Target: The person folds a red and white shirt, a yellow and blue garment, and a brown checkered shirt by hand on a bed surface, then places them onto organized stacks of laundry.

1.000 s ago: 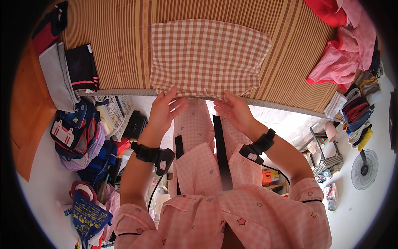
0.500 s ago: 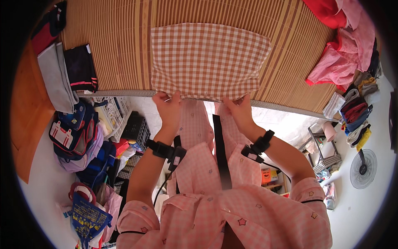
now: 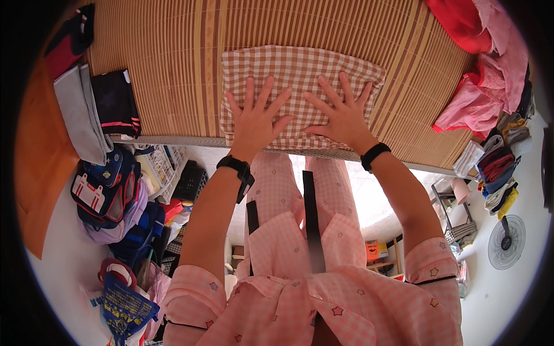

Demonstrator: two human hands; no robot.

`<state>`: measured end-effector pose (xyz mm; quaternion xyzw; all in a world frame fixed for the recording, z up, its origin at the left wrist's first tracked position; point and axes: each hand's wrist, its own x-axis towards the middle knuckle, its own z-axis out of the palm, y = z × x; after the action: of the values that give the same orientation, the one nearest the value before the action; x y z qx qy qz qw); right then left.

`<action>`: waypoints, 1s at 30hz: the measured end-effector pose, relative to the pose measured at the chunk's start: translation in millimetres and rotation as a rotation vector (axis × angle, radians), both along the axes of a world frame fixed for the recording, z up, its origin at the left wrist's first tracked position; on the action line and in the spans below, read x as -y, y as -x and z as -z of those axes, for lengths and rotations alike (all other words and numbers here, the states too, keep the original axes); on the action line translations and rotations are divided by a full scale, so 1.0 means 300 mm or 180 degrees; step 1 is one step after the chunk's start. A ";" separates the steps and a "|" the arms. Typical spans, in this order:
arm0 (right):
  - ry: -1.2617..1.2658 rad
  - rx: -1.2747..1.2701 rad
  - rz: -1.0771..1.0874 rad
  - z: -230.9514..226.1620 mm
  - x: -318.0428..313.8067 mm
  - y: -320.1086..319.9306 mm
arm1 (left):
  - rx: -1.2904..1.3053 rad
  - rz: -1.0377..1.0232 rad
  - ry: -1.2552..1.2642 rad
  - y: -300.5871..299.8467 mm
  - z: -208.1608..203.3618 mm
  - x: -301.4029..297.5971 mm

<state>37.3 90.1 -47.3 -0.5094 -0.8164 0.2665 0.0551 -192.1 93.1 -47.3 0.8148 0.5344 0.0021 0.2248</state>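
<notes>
A brown-and-white checked cloth, folded into a rough rectangle, lies flat on the bamboo mat at its near edge. My left hand rests palm down on the left half of the cloth with fingers spread. On the right half my right hand lies flat in the same way, its thumb pointing toward the left one. Neither hand grips anything. Parts of the cloth under both palms are hidden.
Folded grey trousers and black shorts lie at the mat's left end. Pink clothing is heaped at the right. Below the edge stand backpacks and a white basket on the left, and a fan on the right.
Both hands have let go of the cloth's near edge and moved forward onto its top, fingers now spread flat.
</notes>
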 end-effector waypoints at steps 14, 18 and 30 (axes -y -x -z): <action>-0.0172 -0.0227 -0.0001 -0.078 -0.095 -0.001 | -0.0117 -0.0167 -0.0611 0.019 -0.099 -0.112; -0.0094 0.0096 0.0032 0.022 -0.168 -0.044 | -0.0255 -0.0291 -0.0219 0.047 -0.016 -0.203; 0.0054 -0.0351 -0.0474 -0.091 -0.095 0.024 | 0.0583 -0.2167 -0.0202 0.095 -0.057 -0.139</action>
<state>30.0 118.5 -20.0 -0.4322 -0.8454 0.3045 0.0757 -220.5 134.9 -30.3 0.5930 0.7527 0.1665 0.2327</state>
